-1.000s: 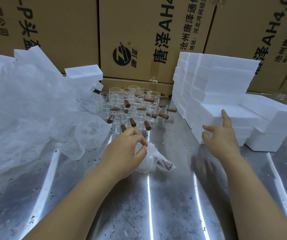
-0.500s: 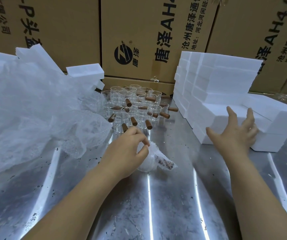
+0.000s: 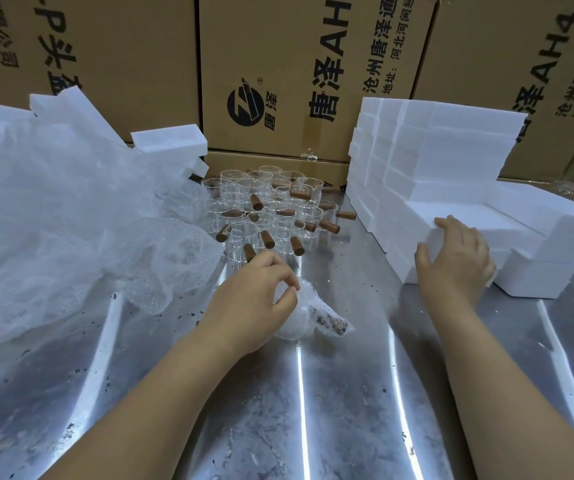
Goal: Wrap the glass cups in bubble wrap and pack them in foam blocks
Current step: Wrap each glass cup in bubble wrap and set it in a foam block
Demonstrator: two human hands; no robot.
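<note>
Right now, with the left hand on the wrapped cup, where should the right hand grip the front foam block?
Its near left corner, from above: the foam block lies topmost in front, with top and side faces bare. The right hand lies there, fingers over the top edge, thumb on the side face; likely enough to lift it.

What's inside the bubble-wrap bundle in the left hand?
A brown handle shows through the bundle at its right end; the rest is hidden by wrap and the left hand.
</note>
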